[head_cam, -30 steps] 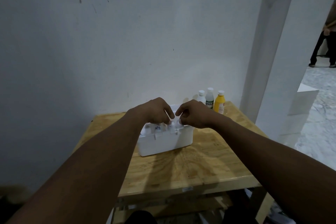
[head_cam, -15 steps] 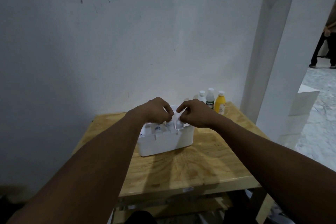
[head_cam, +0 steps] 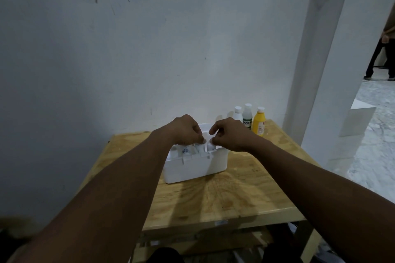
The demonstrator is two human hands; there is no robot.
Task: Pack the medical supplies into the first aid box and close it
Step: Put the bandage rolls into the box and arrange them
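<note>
The white first aid box stands with its top open on the wooden table. White supplies show inside it, partly hidden by my hands. My left hand and my right hand hover side by side over the box's opening. Their fingers are curled, and the fingertips of both pinch a small white item at the box's top edge. Three bottles stand at the table's back right: a white one, a clear one with a green label and a yellow one.
The table is pushed against a pale wall. A white pillar rises to the right, with a low white block beyond it. A person's legs show at the far right edge.
Both hands stay over the box. The fingertips have shifted only slightly at the top edge.
</note>
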